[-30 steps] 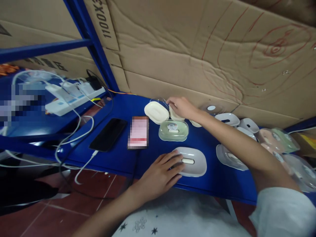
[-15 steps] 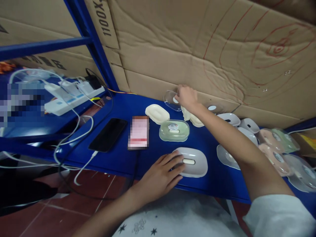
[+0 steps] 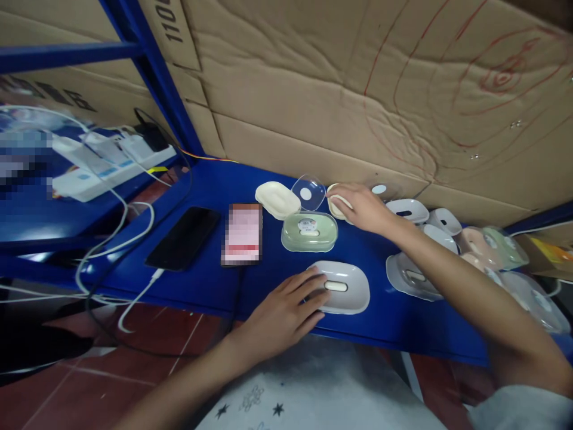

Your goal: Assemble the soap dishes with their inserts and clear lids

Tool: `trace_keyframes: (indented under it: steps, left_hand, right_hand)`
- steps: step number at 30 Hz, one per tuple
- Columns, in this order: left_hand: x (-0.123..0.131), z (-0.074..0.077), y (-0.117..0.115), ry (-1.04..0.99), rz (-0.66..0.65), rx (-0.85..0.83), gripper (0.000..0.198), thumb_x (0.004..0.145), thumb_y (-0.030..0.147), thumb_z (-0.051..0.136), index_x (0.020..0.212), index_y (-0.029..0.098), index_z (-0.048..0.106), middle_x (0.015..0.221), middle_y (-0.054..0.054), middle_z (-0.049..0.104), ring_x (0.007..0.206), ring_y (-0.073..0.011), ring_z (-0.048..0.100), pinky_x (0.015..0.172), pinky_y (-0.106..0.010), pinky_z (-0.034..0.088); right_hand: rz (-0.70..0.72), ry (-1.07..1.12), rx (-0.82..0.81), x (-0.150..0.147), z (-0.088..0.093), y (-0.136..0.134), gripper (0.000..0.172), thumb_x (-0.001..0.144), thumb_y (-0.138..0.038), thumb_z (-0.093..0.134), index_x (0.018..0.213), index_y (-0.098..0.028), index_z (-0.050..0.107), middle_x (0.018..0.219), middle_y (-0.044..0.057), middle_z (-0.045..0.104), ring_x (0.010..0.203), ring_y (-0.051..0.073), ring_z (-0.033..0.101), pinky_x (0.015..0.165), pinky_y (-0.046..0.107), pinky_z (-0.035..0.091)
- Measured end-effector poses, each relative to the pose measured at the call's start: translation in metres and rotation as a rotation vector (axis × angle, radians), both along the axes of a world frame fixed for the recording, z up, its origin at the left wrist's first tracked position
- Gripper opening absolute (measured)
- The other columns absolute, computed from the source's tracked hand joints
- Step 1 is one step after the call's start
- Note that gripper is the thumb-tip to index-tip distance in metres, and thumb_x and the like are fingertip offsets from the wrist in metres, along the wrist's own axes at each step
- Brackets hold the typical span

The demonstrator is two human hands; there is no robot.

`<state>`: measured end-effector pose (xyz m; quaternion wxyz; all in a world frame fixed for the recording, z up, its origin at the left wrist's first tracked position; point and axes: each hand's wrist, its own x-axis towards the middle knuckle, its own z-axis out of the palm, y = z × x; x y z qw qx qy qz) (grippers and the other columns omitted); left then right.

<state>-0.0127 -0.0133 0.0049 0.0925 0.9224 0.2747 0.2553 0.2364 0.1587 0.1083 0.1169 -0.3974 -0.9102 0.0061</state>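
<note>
My left hand [image 3: 290,307] lies with spread fingers on the left side of a white oval dish [image 3: 353,292] that has a cream insert in its middle. Farther back, my right hand [image 3: 360,206] has its fingers on a cream dish [image 3: 335,206]; how firmly they grip it is hidden. A clear lid [image 3: 308,192] with a white round label rests left of that hand, beside another cream dish [image 3: 276,198]. Between the hands and a little left sits a green dish [image 3: 308,233] under a clear cover.
A black phone [image 3: 183,237] on a white cable and a lit phone [image 3: 242,235] lie left on the blue table [image 3: 215,292]. White, pink and green dishes [image 3: 481,246] crowd the right. Cardboard [image 3: 286,89] stands behind; a power strip [image 3: 111,173] is far left.
My right hand has left the clear lid and moved right onto the cream dish. My left hand stays on the white dish. The whole view has shifted slightly.
</note>
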Motion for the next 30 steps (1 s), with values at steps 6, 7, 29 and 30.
trace_keyframes:
  steps: [6,7,29,30]
  left_hand:
    - [-0.001,0.0,-0.001,-0.006,0.007,0.003,0.034,0.109,0.029,0.06,0.141,0.019,0.061,0.154,-0.011,0.06,0.155,-0.0304,0.046,0.122,-0.049,0.053]
    - [-0.001,0.0,-0.001,-0.003,0.008,0.001,0.034,0.109,0.029,0.06,0.141,0.019,0.061,0.154,-0.011,0.06,0.155,-0.0304,0.046,0.122,-0.049,0.053]
    - [-0.003,-0.005,-0.006,-0.195,0.117,0.016,0.07,0.1,0.033,0.075,0.161,0.031,0.042,0.18,-0.015,0.012,0.161,-0.043,0.031,0.121,-0.062,0.05]
    - [-0.003,-0.004,-0.005,-0.153,0.093,0.008,0.066,0.102,0.034,0.072,0.161,0.03,0.042,0.178,-0.016,0.017,0.161,-0.0421,0.033,0.121,-0.062,0.05]
  right_hand:
    - [-0.02,-0.17,-0.248,-0.043,-0.01,0.033,0.053,0.105,-0.03,0.056,0.157,-0.022,0.051,0.157,0.011,0.06,0.138,0.027,0.061,0.112,0.041,0.047]
    - [-0.065,-0.194,-0.286,-0.047,-0.011,0.038,0.051,0.106,-0.037,0.056,0.155,-0.022,0.053,0.151,0.011,0.066,0.131,0.026,0.066,0.106,0.038,0.05]
    - [-0.46,1.067,-0.943,0.035,-0.028,-0.169,0.036,0.102,-0.062,0.059,0.101,-0.026,0.06,0.072,-0.002,0.056,0.059,0.015,0.057,0.052,0.028,0.047]
    - [-0.467,1.039,-0.902,0.036,-0.04,-0.174,0.036,0.104,-0.062,0.056,0.106,-0.026,0.061,0.073,-0.002,0.058,0.06,0.016,0.058,0.053,0.029,0.05]
